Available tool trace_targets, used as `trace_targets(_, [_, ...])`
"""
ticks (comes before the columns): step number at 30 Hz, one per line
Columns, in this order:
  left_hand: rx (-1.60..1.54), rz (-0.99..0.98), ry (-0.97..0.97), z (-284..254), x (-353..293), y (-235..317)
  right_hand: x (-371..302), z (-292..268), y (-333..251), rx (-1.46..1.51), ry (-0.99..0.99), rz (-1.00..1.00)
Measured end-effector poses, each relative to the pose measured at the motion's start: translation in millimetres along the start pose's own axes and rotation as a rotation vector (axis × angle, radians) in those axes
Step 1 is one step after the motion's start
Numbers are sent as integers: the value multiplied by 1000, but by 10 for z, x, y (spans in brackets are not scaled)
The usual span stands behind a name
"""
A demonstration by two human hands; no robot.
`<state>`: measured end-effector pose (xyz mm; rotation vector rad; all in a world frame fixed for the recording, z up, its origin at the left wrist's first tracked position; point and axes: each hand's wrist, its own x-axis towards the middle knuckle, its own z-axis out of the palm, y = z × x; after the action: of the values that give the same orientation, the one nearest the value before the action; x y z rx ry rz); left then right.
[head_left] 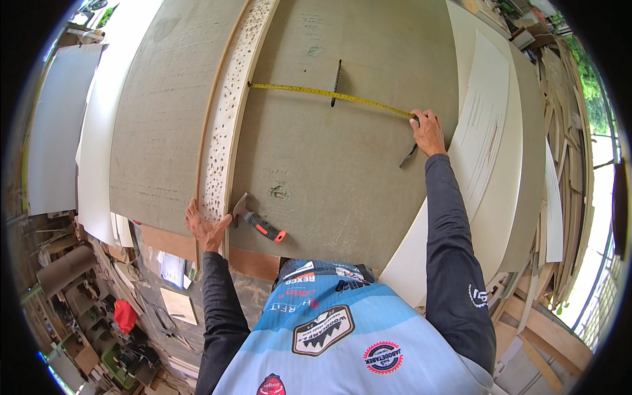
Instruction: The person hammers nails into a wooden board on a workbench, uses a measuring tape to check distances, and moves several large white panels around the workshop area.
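One yellow tape measure [329, 94] pinched in right hand [428, 131] — left hand [203, 227] grips one perforated strip [230, 112]; one hammer [258, 222].

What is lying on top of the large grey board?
On the grey board lie a yellow tape measure, a hammer, a dark pencil-like tool and a perforated strip. What the right hand covers cannot be seen.

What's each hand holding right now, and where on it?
Right hand holds the far end of the yellow tape measure against the board. Left hand rests on the perforated strip's near end; a true grip cannot be told.
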<state>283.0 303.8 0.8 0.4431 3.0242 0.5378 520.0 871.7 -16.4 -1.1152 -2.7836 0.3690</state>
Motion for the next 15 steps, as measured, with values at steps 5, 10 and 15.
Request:
trace_targets(5, [5, 6, 5, 16, 0, -17, 1, -6, -21, -4, -8, 2])
trace_targets(10, [20, -6, 2, 33, -1, -25, 4, 20, -5, -2, -1, -8])
trace_targets(15, [11, 14, 5, 37, 0, -48, 15, 35, 7, -14, 0, -29])
